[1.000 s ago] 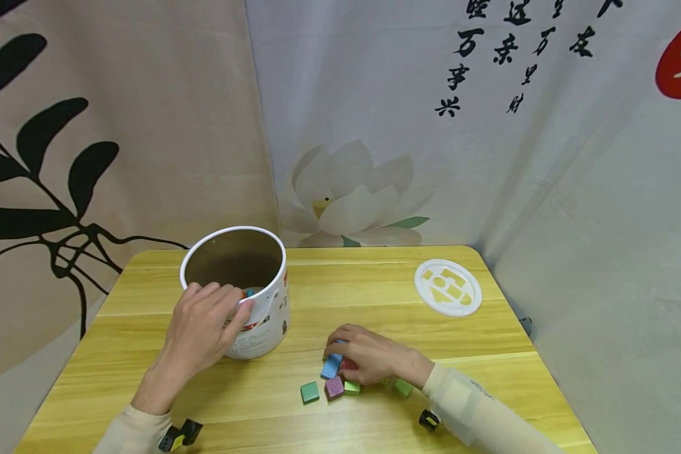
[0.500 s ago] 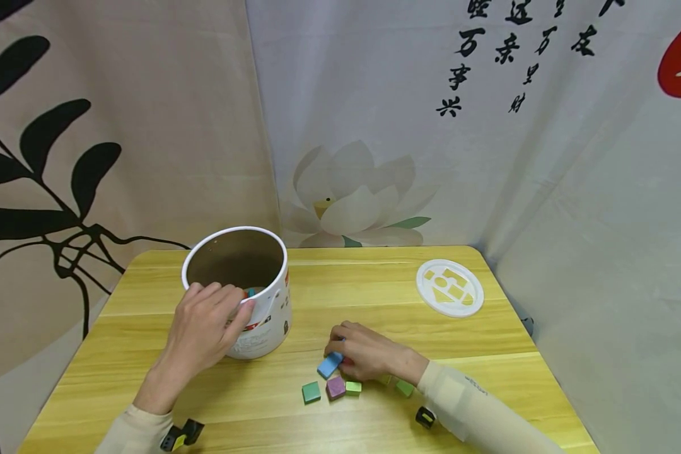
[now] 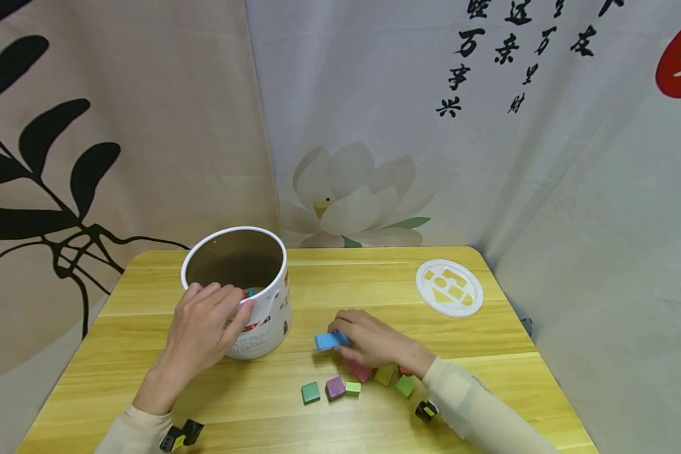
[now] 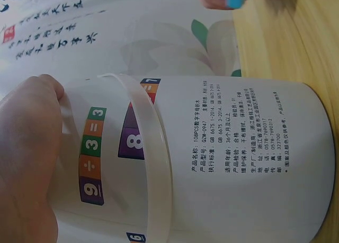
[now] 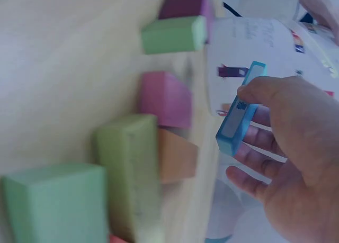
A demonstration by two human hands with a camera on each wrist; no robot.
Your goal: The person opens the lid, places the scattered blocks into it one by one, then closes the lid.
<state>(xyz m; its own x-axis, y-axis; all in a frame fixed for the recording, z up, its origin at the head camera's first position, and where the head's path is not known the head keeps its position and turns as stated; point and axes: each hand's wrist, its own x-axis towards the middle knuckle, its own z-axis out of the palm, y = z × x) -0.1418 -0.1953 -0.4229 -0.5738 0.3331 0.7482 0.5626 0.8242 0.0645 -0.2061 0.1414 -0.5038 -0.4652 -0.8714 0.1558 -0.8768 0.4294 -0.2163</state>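
L hand [image 3: 207, 318] grips bucket [image 3: 273, 321] at rim; R hand [image 3: 371, 340] pinches blue blk [image 3: 326, 341]; fine print [image 4: 238, 129] legible only in L-wrist cam.

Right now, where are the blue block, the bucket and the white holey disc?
Blue block [image 5: 234, 118], right wrist view: its long printed face.
Bucket [image 3: 268, 333], head view: its printed outer wall.
White disc [image 3: 455, 310], head view: its solid lower rim.

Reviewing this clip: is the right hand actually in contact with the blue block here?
Touching. The right wrist view shows it plainly: the right hand holds the blue block, its thumb lying across the block's face.
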